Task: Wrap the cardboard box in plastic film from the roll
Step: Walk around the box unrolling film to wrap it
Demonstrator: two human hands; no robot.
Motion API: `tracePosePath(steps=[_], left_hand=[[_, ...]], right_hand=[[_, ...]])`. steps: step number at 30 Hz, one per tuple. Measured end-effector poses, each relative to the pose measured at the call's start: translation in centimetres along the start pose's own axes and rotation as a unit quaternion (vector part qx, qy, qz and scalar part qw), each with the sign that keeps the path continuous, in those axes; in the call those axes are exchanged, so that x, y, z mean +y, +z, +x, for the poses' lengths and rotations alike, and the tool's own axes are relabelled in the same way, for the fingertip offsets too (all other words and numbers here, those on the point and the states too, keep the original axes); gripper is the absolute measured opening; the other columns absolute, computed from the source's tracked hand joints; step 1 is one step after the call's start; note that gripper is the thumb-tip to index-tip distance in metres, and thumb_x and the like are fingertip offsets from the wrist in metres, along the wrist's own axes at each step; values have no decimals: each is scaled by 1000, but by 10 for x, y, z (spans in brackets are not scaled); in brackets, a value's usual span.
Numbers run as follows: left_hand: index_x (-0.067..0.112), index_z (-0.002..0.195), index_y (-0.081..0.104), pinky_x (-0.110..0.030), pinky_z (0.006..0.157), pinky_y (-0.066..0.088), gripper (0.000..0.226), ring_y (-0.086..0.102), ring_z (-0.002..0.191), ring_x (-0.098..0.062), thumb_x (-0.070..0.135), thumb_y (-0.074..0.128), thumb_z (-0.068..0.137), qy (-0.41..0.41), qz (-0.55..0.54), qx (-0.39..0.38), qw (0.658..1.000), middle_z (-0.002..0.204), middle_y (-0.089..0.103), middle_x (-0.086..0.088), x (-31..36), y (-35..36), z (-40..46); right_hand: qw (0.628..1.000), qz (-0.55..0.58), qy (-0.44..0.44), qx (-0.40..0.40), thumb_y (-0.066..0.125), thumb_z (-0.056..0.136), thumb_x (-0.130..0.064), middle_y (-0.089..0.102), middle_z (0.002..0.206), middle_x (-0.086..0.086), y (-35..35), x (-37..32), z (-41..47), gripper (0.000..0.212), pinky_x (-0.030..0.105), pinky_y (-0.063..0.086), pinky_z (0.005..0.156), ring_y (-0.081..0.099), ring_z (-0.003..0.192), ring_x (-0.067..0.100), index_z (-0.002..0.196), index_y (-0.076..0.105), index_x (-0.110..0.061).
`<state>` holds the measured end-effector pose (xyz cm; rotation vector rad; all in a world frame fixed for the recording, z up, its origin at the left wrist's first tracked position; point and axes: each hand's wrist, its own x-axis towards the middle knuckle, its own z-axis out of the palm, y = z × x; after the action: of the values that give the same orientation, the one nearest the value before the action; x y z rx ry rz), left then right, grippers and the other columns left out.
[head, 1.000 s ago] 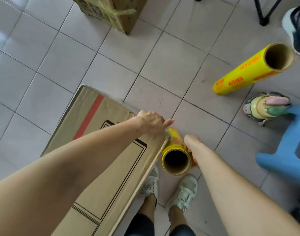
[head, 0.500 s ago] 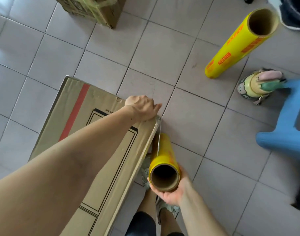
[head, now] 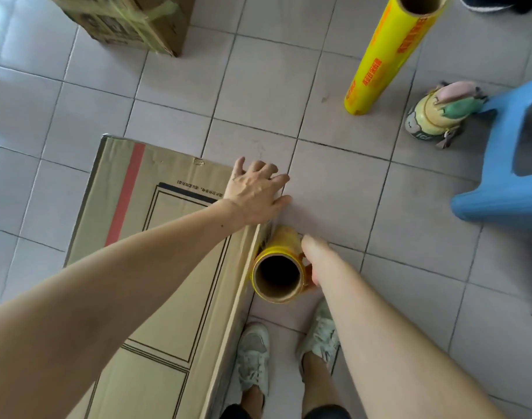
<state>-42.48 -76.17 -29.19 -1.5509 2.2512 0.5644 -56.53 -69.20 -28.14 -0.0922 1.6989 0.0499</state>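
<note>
A large brown cardboard box [head: 156, 243] with a red stripe and black line print stands in front of me on the tiled floor. My left hand [head: 255, 192] lies flat on its far right top corner, fingers spread, pressing down. A yellow roll of plastic film [head: 278, 270] stands upright against the box's right side, its hollow core facing me. My right hand [head: 314, 261] grips the roll from the right side. A thin strip of clear film seems to run from the roll up the box edge under my left hand.
A second, longer yellow film roll [head: 388, 52] stands at the upper right. A small figurine [head: 437, 116] sits beside a blue plastic stool [head: 506, 176]. Another taped cardboard box [head: 132, 22] is at the top left. My two shoes [head: 289, 352] stand just below the roll.
My right hand has carried the roll back forward against the box's side, after drawing it toward me. My left hand has flattened on the corner with fingers spread.
</note>
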Motion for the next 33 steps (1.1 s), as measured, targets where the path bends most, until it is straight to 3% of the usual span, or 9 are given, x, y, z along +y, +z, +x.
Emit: tracePosePath(steps=[3, 9, 16, 18, 22, 26, 28, 31, 33], left_hand=[[32, 134, 49, -59, 118, 2, 41, 26, 139, -31, 49, 41, 98, -9, 0, 23, 1000, 148, 36, -3, 0, 6, -3], [28, 133, 49, -61, 116, 4, 40, 24, 138, -36, 48, 39, 100, 9, 15, 3, 1000, 149, 31, -4, -2, 6, 3], [27, 133, 49, -61, 115, 5, 40, 25, 137, -38, 47, 40, 99, -2, 35, -2, 999, 149, 30, -6, 1, 4, 2], [27, 135, 48, -61, 116, 3, 43, 22, 139, -38, 50, 40, 99, 1, 37, -16, 999, 151, 28, -6, 1, 3, 2], [23, 148, 34, -53, 119, -8, 57, 3, 149, -28, 54, 29, 101, 50, 134, -24, 989, 162, 12, -6, 4, 0, -8], [22, 154, 25, -48, 119, -7, 60, 6, 151, -24, 50, 13, 103, 196, 296, -78, 932, 162, 22, 0, 26, 20, -43], [25, 145, 44, -50, 118, -5, 59, 22, 147, -27, 49, 11, 103, 211, 349, -115, 906, 149, 46, 2, 29, 30, -58], [23, 124, 64, -50, 119, -1, 62, 35, 137, -28, 49, 12, 103, 202, 392, -111, 891, 128, 62, 2, 25, 30, -66], [20, 116, 67, -47, 121, 3, 59, 36, 134, -28, 47, 16, 103, 190, 382, -102, 899, 124, 63, 1, 25, 30, -66]], right_hand=[[998, -38, -25, -52, 44, 99, -39, 57, 130, 17, 20, -6, 1, 44, 46, 45, 102, 57, 114, 34, 127, 55, -6], [964, 192, 153, -106, 77, 65, -64, 68, 101, 23, 15, 78, -4, 78, 50, 58, 78, 67, 89, 39, 113, 55, -6], [726, 577, 279, -248, 64, 79, -54, 65, 120, 28, 51, 199, -11, 70, 60, 51, 88, 59, 112, 48, 129, 56, -5], [720, 587, 272, -252, 60, 82, -53, 65, 120, 28, 50, 206, -10, 66, 61, 46, 95, 57, 114, 48, 126, 57, -4], [826, 467, 234, -211, 54, 90, -49, 61, 120, 26, 38, 179, -7, 57, 61, 42, 99, 55, 112, 47, 121, 53, -2], [988, 143, 50, -5, 42, 96, -22, 57, 118, 15, 27, 150, 2, 18, 55, 50, 85, 60, 97, 35, 106, 55, -13], [999, 0, -44, 12, 39, 99, -20, 57, 118, 18, 27, 134, 0, 20, 47, 50, 91, 59, 101, 33, 94, 56, -12], [990, -105, -86, -31, 29, 106, -30, 40, 148, 20, 36, 104, -9, 45, 41, 34, 112, 41, 135, 36, 140, 43, -5], [989, -109, -59, -81, 33, 104, -42, 36, 151, 19, 43, 98, -13, 58, 43, 32, 113, 38, 136, 37, 147, 32, -4]])
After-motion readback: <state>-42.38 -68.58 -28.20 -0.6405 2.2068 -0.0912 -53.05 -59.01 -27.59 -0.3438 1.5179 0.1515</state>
